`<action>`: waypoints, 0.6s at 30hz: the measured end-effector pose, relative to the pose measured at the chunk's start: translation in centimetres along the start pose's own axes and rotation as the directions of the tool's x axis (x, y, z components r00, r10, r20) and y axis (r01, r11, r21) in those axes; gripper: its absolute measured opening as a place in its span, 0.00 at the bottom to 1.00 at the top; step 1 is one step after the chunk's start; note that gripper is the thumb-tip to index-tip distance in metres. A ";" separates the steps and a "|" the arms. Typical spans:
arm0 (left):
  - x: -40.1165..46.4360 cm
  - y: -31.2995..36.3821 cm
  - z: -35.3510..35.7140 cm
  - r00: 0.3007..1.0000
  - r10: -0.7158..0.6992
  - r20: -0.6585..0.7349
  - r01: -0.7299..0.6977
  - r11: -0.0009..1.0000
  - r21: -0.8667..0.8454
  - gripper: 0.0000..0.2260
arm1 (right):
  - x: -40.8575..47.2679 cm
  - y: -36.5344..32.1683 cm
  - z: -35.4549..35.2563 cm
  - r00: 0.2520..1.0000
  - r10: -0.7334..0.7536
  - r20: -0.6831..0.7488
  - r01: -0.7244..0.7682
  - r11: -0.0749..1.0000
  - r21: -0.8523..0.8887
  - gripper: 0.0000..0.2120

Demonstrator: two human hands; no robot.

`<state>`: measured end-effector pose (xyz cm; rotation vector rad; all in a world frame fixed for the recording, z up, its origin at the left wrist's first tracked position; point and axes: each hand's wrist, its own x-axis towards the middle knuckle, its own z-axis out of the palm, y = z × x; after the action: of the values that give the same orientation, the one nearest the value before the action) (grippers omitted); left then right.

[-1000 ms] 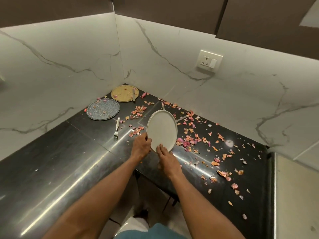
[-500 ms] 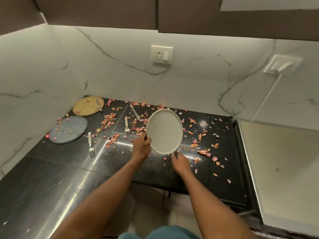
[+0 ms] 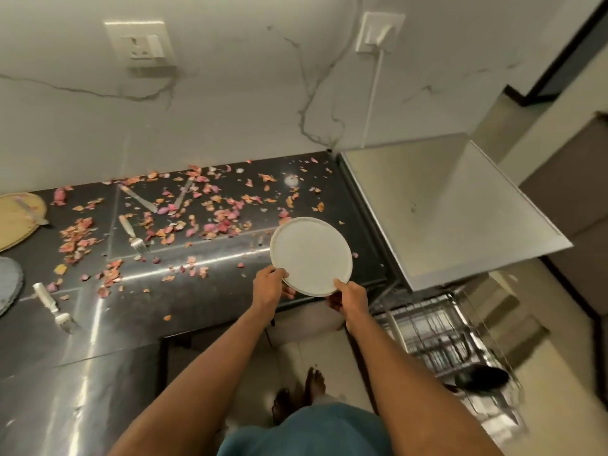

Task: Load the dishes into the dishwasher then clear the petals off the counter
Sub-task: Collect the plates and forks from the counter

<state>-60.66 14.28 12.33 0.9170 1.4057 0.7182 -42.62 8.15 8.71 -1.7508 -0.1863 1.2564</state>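
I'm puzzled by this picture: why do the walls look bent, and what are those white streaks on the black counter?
Head view: the wide-angle lens bows the wall and counter edges; the streaks are glare from lighting on the polished stone; the dishwasher rack at lower right is smeared by motion blur, while the white plate stays fairly sharp.

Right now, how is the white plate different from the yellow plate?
The white plate is held up and tilted by the left hand and right hand; the yellow plate lies flat on the counter. The white plate is bare; the yellow plate has cutlery on it. Both are round.
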 end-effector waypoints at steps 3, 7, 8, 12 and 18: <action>-0.7 -1.6 3.4 0.994 -0.040 0.099 0.036 0.999 0.034 0.10 | 0.3 1.4 -4.3 0.995 0.028 -0.095 -0.024 0.999 0.041 0.05; -1.8 -3.4 7.3 0.976 -0.071 0.207 0.044 0.990 0.136 0.09 | 1.9 5.5 -10.0 0.985 0.064 -0.162 -0.058 0.998 0.040 0.08; -2.1 -3.7 8.2 0.969 -0.085 0.231 0.047 0.985 0.166 0.09 | 1.3 6.1 -11.1 0.981 0.077 -0.180 -0.069 0.996 0.048 0.08; -2.9 -4.7 12.2 0.937 -0.148 0.317 0.060 0.960 0.272 0.08 | -1.0 6.6 -14.9 0.960 0.095 -0.263 -0.052 0.985 0.167 0.09; -3.3 -7.4 19.4 0.888 -0.255 0.384 0.080 0.906 0.417 0.08 | -1.9 8.5 -21.8 0.931 0.162 -0.326 -0.063 0.954 0.294 0.07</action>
<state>-42.42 5.76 6.45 1.1621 1.2233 0.0760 -29.15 -10.49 4.32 -1.7190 0.2909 0.9759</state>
